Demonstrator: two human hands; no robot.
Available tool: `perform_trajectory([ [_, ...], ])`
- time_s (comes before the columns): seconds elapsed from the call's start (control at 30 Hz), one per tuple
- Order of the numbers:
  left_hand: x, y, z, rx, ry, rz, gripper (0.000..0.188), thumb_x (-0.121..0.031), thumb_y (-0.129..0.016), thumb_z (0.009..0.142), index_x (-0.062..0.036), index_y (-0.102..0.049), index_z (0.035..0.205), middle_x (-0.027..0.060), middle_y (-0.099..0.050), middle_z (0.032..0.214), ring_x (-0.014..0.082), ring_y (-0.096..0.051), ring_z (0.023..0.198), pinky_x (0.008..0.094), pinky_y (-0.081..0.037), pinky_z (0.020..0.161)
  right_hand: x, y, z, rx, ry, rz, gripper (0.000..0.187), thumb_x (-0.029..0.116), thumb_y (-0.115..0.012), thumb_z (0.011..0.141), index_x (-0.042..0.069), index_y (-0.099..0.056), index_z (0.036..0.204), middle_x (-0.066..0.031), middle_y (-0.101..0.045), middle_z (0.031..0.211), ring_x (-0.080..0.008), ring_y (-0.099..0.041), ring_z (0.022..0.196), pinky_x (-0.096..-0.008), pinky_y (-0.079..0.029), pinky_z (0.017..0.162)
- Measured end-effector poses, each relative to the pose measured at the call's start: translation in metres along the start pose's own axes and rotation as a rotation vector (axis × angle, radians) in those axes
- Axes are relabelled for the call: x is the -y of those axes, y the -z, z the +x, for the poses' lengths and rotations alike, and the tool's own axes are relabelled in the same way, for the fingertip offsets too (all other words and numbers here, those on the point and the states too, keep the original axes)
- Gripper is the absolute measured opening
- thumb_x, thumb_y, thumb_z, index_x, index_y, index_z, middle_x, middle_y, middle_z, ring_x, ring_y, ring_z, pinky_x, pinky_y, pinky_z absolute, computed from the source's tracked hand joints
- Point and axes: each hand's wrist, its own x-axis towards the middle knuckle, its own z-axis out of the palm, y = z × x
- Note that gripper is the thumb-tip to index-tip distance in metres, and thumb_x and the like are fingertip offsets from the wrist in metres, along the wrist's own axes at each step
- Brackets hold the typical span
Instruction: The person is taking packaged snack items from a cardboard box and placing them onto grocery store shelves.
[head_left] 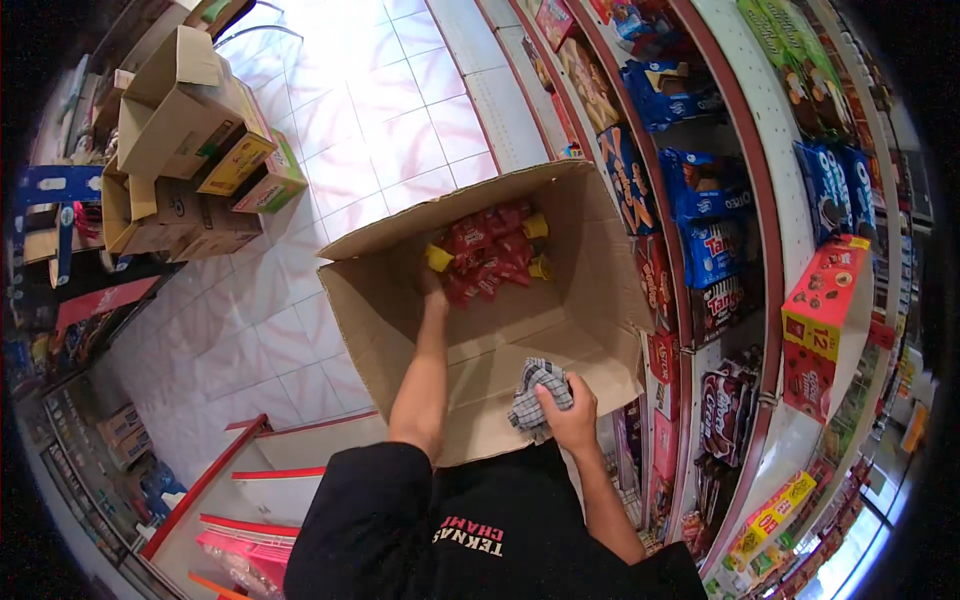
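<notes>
A large open cardboard box stands in front of me, tilted. Inside it lie several red packets with yellow parts at their ends. Deep in the box, my left hand is at the yellow end piece on the left of the packets. Its fingers are mostly hidden, so whether they grip that piece does not show. Over the box's near right edge, my right hand is closed on a crumpled grey checked cloth.
Shelves of packaged biscuits run close along my right. Several cardboard boxes are stacked on the tiled floor at the far left. A white, red-edged shelf unit stands at the near left.
</notes>
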Motion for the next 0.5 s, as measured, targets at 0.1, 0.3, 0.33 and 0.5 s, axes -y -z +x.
perform_trajectory([
  [0.1, -0.088, -0.006, -0.076, 0.058, 0.264, -1.000, 0.038, -0.035, -0.044, 0.102, -0.0100, -0.056, 0.127, 0.0038, -0.063, 0.122, 0.0197, -0.064, 0.102, 0.0361, -0.050, 0.091, 0.014, 0.011, 0.011, -0.027, -0.018, 0.138, 0.025, 0.019, -0.074, 0.086, 0.001, -0.059, 0.096, -0.0101, -0.066, 0.082, -0.0183, -0.062, 0.075, -0.0335, -0.051, 0.070],
  [0.3, -0.208, -0.023, -0.191, 0.418, -0.189, -0.878, 0.040, -0.044, -0.041, 0.105, -0.0088, -0.059, 0.112, 0.0011, -0.062, 0.105, 0.0156, -0.060, 0.094, 0.0310, -0.049, 0.088, 0.044, 0.046, 0.032, -0.259, 0.138, 0.268, 0.028, 0.011, -0.073, 0.087, -0.002, -0.063, 0.109, -0.0115, -0.068, 0.098, -0.0199, -0.064, 0.091, -0.0322, -0.051, 0.084],
  [0.33, -0.218, -0.022, -0.211, 0.473, -0.281, -0.683, 0.039, -0.043, -0.041, 0.105, -0.0087, -0.058, 0.110, 0.0013, -0.061, 0.102, 0.0136, -0.059, 0.093, 0.0294, -0.048, 0.087, 0.049, 0.050, 0.035, -0.350, 0.254, 0.196, 0.032, 0.011, -0.075, 0.085, -0.003, -0.063, 0.111, -0.0132, -0.067, 0.102, -0.0213, -0.064, 0.095, -0.0326, -0.050, 0.086],
  [0.5, -0.267, -0.010, -0.295, 0.682, -0.416, -0.570, 0.035, -0.040, -0.043, 0.105, -0.0079, -0.056, 0.103, 0.0010, -0.058, 0.096, 0.0104, -0.056, 0.089, 0.0279, -0.048, 0.080, 0.071, 0.060, 0.008, -0.468, 0.625, -0.057, 0.044, 0.005, -0.076, 0.077, -0.004, -0.064, 0.118, -0.0196, -0.064, 0.121, -0.0345, -0.061, 0.113, -0.0419, -0.047, 0.098],
])
